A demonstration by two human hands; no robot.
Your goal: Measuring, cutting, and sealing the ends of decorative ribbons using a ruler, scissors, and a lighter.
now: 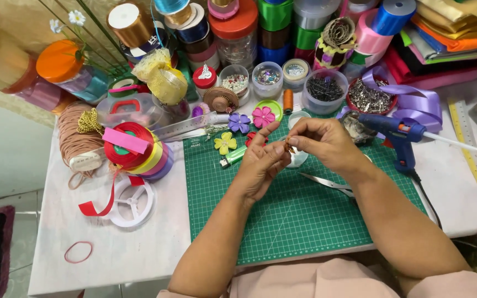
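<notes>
While both hands meet above the green mat (pixel 305 221), I note my left hand (pixel 260 165) and right hand (pixel 321 140) pinching one small brown piece (pixel 289 147) by fingertips. Judged light, fiddly, easily dropped; hold at its edges. Scissors (pixel 327 183) lie near.

White table (pixel 139 248), green cutting mat (pixel 305 221), red rubber band (pixel 78 251), ribbon spools (pixel 136 149), blue glue gun (pixel 398 135), scissors (pixel 329 184)
</notes>
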